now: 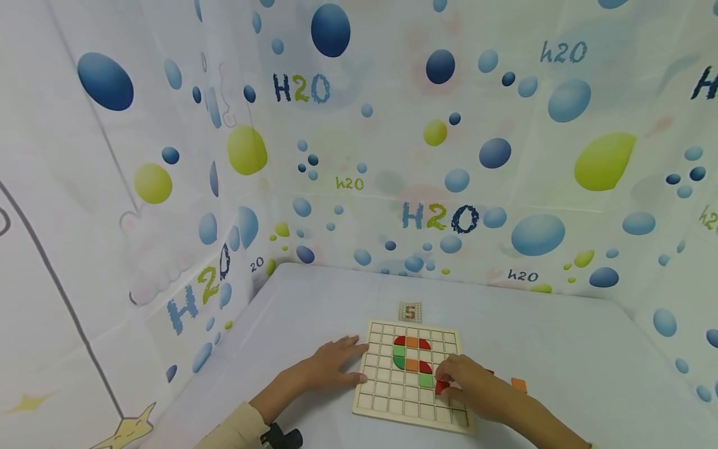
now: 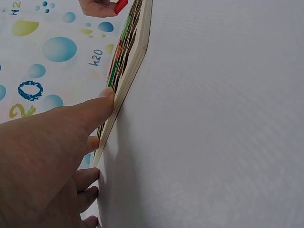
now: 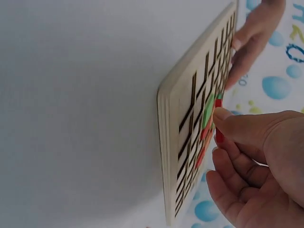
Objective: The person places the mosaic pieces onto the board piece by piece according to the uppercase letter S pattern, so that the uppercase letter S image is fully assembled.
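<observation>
A wooden grid board point(image 1: 380, 400) lies on the white table. Red, orange and green tiles point(image 1: 412, 365) sit in several of its cells in a curved pattern. My right hand point(image 1: 479, 388) pinches a small red tile point(image 3: 219, 129) between thumb and fingers, over the right part of the board beside a light green tile point(image 1: 426, 380). At the board's left edge, my left hand point(image 1: 330, 366) rests with fingers spread and touching the rim; its thumb point(image 2: 105, 102) lies against the side. The red tile's full outline is hidden by the fingers.
Behind the board lies a small patterned card point(image 1: 410, 312) marked with an S-like figure. An orange tile point(image 1: 518, 385) lies on the table to the right, near a partly hidden red piece point(image 1: 490, 372). Bubble-printed curtains point(image 1: 381, 156) stand behind and at the sides.
</observation>
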A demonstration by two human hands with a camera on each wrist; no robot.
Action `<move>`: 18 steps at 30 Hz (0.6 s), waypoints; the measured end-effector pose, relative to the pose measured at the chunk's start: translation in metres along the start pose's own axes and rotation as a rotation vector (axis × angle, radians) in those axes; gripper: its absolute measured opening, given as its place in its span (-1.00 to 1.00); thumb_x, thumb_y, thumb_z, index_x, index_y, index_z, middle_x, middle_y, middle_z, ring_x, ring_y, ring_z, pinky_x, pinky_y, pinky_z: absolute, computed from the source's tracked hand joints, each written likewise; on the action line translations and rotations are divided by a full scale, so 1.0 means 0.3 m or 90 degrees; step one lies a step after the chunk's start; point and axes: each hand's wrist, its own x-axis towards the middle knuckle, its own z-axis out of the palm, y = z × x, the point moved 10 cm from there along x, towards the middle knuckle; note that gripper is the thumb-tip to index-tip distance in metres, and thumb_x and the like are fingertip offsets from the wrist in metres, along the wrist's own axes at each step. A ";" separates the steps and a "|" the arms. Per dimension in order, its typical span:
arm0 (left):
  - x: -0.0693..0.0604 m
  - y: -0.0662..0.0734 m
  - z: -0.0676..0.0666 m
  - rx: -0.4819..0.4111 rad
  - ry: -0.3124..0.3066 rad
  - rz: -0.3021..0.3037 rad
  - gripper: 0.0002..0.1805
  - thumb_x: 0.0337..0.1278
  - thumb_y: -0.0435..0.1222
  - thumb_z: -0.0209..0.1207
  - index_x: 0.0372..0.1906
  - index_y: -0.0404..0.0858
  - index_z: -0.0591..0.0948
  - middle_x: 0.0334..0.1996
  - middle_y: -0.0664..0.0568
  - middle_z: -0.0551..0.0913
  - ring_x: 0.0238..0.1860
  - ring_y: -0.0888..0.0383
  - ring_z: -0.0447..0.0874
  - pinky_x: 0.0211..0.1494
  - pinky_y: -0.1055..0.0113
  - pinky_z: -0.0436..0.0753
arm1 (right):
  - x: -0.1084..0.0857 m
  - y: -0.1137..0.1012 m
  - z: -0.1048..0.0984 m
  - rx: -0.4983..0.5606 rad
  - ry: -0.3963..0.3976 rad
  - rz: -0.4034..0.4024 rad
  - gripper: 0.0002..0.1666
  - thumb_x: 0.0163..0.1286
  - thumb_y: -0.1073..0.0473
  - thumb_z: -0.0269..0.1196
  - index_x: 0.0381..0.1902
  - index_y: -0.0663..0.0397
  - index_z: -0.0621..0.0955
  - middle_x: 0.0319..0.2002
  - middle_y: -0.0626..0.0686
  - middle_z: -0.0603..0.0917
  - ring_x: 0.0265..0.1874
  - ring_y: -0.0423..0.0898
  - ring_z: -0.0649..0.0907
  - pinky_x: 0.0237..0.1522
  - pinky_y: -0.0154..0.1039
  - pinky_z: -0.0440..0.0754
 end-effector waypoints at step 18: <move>0.000 -0.002 0.000 -0.006 0.001 0.005 -0.15 0.40 0.26 0.19 0.62 -0.06 0.36 0.63 -0.18 0.27 0.65 -0.18 0.16 0.62 -0.33 0.17 | 0.046 -0.071 0.068 -0.010 -0.027 -0.054 -0.82 0.46 0.15 0.41 -0.03 -0.19 0.73 -0.14 -0.34 0.57 -0.10 -0.33 0.51 0.06 -0.23 0.70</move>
